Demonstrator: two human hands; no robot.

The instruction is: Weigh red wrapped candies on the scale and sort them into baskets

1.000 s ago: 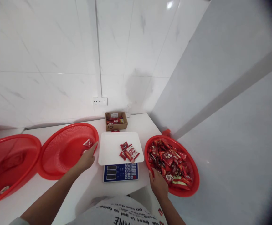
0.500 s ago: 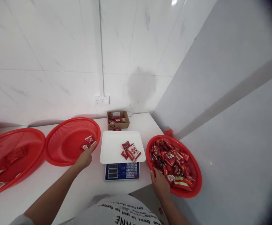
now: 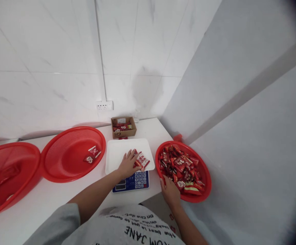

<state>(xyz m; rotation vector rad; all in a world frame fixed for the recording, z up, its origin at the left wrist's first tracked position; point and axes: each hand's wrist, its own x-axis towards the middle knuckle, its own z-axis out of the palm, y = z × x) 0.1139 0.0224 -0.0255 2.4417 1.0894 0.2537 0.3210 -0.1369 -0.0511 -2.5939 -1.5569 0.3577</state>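
Observation:
My left hand (image 3: 128, 165) reaches over the white weighing tray (image 3: 114, 149) of a digital scale, fingers stretched out and touching the red and white snack packets (image 3: 144, 160); it partly hides the smaller ones. Below the tray shows the scale's blue keypad panel (image 3: 134, 181), its display partly behind my wrist. My right hand (image 3: 170, 192) is closed on the near left rim of a red plastic basket (image 3: 209, 173), which is heaped with red wrapped snack packets (image 3: 180, 163).
Left of the scale lies another red basket (image 3: 61, 153) with a few small packets (image 3: 92, 154). A further red basket (image 3: 32, 163) stands at the far left. Behind the scale, near the wall, sits a small cardboard box (image 3: 124, 132) of packets.
My left hand has moved right, from the packets in the middle basket to those on the weighing tray. My right hand stays on its basket's rim. The view has shifted slightly.

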